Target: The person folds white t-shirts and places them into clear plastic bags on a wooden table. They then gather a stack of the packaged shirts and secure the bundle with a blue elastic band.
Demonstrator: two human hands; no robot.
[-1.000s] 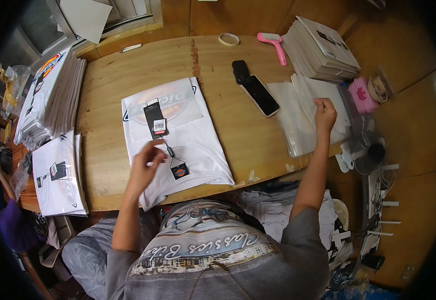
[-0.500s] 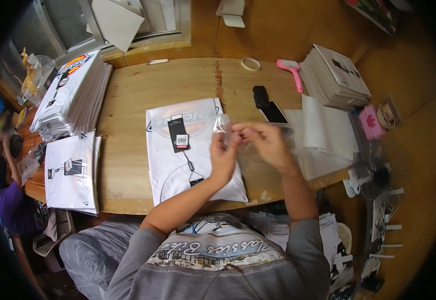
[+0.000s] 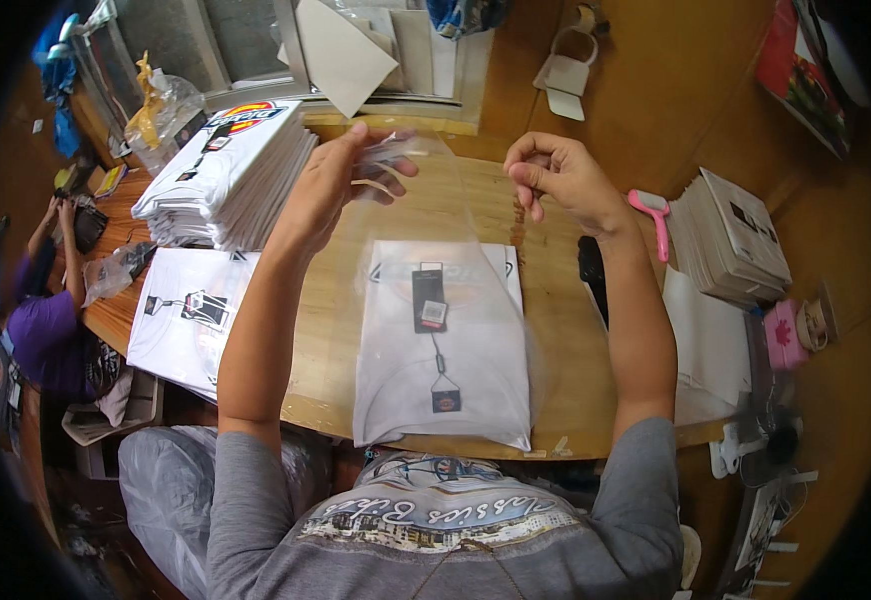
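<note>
A folded white T-shirt [image 3: 491,390] lies on the table in front of me. It carries a black hang tag [image 3: 426,288] and a smaller dark tag [image 3: 446,401] on a cord. Above its far end, my left hand [image 3: 351,185] holds a clear plastic bag [image 3: 411,205] by its upper part, fingers spread along the film. The bag hangs toward the shirt and seems to overlap it; where its lower edge ends is hard to make out. My right hand [image 3: 566,185] is raised apart from the bag, fingers curled and thumb against them, with nothing visible in it.
A tall stack of folded white shirts [image 3: 226,190] stands at the left, with more bagged shirts [image 3: 191,320] nearer. To the right are a pink-handled roller [image 3: 656,220], a stack of packages [image 3: 731,235] and white sheets [image 3: 701,335]. A person in purple [image 3: 51,335] works at far left.
My hands have parted and risen toward the far side. The plastic bag, bunched between both hands before, now spreads out from my left hand. The view has shifted too.
</note>
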